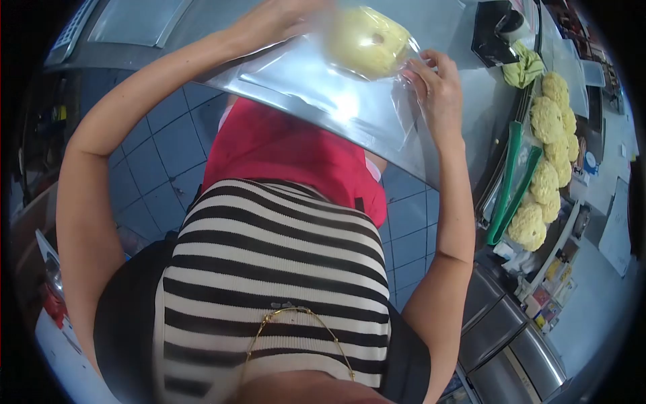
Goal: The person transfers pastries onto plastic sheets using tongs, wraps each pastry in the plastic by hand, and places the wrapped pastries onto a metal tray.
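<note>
A lump of yellow dough [373,44], with a small hole or dent in its top, sits on the metal worktop in clear plastic [407,111]. Whether the plastic is a bag or a sheet I cannot tell. At the dough's right side, my right hand [436,84] pinches the plastic, thumb and fingers closed on its edge. My left hand [286,20] is at the top, by the dough's left side. Its fingers are smeared by motion, so their grip does not show.
On the right, several lumps of yellow dough [548,121] lie in a row on a tray, beside green tongs [515,182]. A crumpled yellow-green cloth [523,66] and a black holder [494,34] stand behind. The metal worktop's front edge [316,122] runs before my red apron.
</note>
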The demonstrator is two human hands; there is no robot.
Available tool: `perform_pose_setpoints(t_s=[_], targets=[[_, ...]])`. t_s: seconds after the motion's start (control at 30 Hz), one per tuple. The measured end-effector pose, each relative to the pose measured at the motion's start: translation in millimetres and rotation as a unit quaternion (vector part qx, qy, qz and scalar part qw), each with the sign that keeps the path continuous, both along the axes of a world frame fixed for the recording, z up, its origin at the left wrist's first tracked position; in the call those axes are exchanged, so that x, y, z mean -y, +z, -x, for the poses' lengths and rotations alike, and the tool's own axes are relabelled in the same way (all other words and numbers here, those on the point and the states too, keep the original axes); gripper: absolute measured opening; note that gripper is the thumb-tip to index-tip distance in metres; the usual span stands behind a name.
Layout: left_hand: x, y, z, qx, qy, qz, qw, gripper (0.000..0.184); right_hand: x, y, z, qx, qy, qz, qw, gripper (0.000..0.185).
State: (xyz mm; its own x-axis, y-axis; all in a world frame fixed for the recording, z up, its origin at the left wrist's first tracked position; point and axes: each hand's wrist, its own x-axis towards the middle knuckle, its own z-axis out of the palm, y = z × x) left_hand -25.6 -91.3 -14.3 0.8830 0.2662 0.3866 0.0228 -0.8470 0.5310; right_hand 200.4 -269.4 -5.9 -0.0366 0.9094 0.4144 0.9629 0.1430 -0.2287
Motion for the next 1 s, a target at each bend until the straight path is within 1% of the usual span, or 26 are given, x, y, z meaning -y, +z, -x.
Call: perform_pose_setpoints(t_s=[0.1,0.13,0.23,0.27,0.37,0.4,0.43,0.47,0.5,0.53,0.57,0.6,0.63,0.67,0.7,0.73,0.77,0.8,0.83,0.87,0.9,0.93,1.0], targets=[[5.7,3.6,-1.1,-0.043,0.084,0.079,0.992,0.016,-0.1,-1.5,1.6,-0.004,0.008,-0.022,1.0,0.015],[6.9,5.3,-2.2,-0.044,0.081,0.079,0.993,0.016,0.4,-1.7,1.8,-0.005,0.005,-0.022,1.0,0.015],[8.9,11.2,-3.0,-0.088,0.121,0.1,0.984,0.015,0.4,-1.1,4.7,-0.071,-0.011,-0.029,0.997,0.015],[8.8,9.8,-2.4,-0.09,0.119,0.1,0.984,0.015,0.6,-0.1,6.9,-0.072,-0.013,-0.028,0.997,0.015],[3.6,-1.8,1.0,-0.052,0.096,-0.004,0.994,0.015,1.6,4.1,13.7,-0.208,-0.099,0.035,0.973,0.016],[1.2,-8.2,-1.2,-0.053,0.093,-0.003,0.994,0.015,2.8,2.1,12.8,-0.208,-0.101,0.036,0.972,0.016],[-1.8,-14.9,-5.0,0.064,0.032,0.015,0.997,0.014,2.9,-2.0,11.1,-0.19,-0.082,0.017,0.978,0.016],[-4.4,-21.1,-8.4,0.18,-0.029,0.035,0.983,0.014,2.7,-6.5,9.0,-0.172,-0.063,-0.001,0.983,0.017],[-7.3,-27.0,-9.9,0.294,-0.089,0.054,0.95,0.014,2.0,-9.8,7.1,-0.154,-0.043,-0.019,0.987,0.017],[-4.4,-21.8,-8.4,0.293,-0.091,0.055,0.95,0.014,1.0,-12.1,5.9,-0.154,-0.045,-0.019,0.987,0.017],[-1.1,-16.1,-3.9,0.19,-0.034,0.038,0.98,0.014,-0.4,-14.6,5.2,-0.119,-0.028,-0.036,0.992,0.016],[3.1,-7.9,0.1,0.084,0.024,0.02,0.996,0.014,-1.9,-16.5,4.9,-0.084,-0.011,-0.054,0.995,0.014],[5.5,-4.4,1.5,-0.023,0.081,0.002,0.996,0.014,-1.6,-17.7,5.4,-0.049,0.005,-0.071,0.996,0.012],[3.8,-9.5,-0.7,-0.023,0.079,0.003,0.997,0.014,-0.8,-17.6,7.0,-0.048,0.003,-0.07,0.996,0.012],[3.4,-13.1,-6.4,0.09,0.016,0.045,0.995,0.014,0.2,-16.6,8.7,-0.056,-0.009,-0.049,0.997,0.012],[3.5,-15.7,-11.6,0.202,-0.047,0.086,0.974,0.014,0.8,-15.1,10.5,-0.063,-0.019,-0.028,0.997,0.011],[3.2,-17.4,-13.8,0.31,-0.109,0.126,0.936,0.014,1.4,-13.2,11.8,-0.071,-0.03,-0.008,0.997,0.011],[2.2,-18.3,-10.1,0.309,-0.11,0.126,0.936,0.014,2.5,-10.7,12.6,-0.071,-0.031,-0.008,0.997,0.011],[0.3,-17.8,-1.8,0.176,-0.058,0.074,0.98,0.014,3.7,-7.3,13.4,-0.1,-0.027,0.008,0.995,0.011],[3.3,-4.7,4.6,0.039,-0.004,0.019,0.999,0.014,4.5,-3.8,14.1,-0.128,-0.023,0.023,0.991,0.012],[3.3,3.5,6.8,-0.099,0.048,-0.037,0.993,0.014,4.7,-0.7,14.3,-0.156,-0.019,0.038,0.987,0.012],[1.7,6.2,6.0,-0.1,0.045,-0.037,0.993,0.014,3.2,1.1,11.3,-0.157,-0.022,0.038,0.987,0.012],[1.5,9.1,4.4,-0.109,0.068,0.083,0.988,0.015,-2.0,2.1,-2.4,-0.187,-0.022,0.082,0.979,0.014]])
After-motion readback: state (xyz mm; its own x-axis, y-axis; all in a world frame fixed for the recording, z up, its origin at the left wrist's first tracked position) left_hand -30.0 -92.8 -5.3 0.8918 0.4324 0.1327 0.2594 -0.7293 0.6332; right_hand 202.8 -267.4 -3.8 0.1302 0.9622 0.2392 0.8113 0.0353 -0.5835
